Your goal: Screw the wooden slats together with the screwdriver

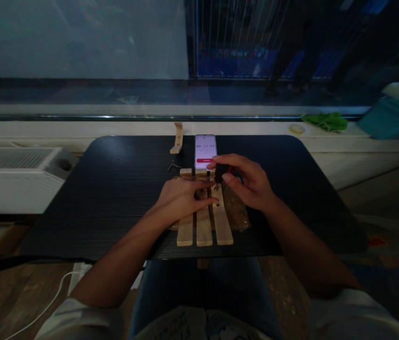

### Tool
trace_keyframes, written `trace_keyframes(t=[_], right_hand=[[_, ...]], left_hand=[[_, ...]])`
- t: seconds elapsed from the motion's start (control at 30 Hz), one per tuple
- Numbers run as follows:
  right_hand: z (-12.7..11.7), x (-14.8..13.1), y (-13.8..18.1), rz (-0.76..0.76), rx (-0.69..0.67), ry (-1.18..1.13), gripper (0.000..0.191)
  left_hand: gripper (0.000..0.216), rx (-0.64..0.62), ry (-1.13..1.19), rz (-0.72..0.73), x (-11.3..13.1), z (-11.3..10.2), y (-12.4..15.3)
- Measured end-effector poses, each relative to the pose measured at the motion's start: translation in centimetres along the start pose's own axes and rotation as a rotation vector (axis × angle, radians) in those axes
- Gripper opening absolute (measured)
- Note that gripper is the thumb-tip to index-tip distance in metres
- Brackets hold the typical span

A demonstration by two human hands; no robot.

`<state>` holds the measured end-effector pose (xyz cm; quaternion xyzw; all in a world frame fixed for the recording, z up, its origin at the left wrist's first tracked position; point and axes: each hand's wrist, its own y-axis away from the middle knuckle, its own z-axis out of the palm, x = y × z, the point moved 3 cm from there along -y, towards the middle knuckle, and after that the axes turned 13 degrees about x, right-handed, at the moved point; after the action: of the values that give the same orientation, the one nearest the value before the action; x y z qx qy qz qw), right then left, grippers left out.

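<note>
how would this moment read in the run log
right hand: holds dark-handled tool at rightmost wooden piece | left hand: across wooden pieces | phone: screen lit

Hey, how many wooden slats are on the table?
4: left slat, middle slat, right slat side by side; far slat at the back of the table. Others may be hidden.

Well back from the hands (249,183), I can see pale, short sleeves (82,318), a light shirt front (185,323) with dark lettering, and, below them, blue trousers (160,293).
</note>
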<state>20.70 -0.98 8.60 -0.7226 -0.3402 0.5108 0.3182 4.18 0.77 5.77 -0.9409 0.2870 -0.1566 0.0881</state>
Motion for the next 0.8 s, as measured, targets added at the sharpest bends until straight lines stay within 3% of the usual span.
trace_keyframes(t=[0.4, 0.8], right_hand=[[0.10, 0.37, 0.17, 0.016, 0.115, 0.011, 0.033], [0.23, 1.00, 0.27, 0.053, 0.133, -0.035, 0.029]], left_hand=[[0.049, 0.009, 0.001, 0.000, -0.12, 0.19, 0.08], [0.049, -0.013, 0.001, 0.002, 0.02, 0.05, 0.03]])
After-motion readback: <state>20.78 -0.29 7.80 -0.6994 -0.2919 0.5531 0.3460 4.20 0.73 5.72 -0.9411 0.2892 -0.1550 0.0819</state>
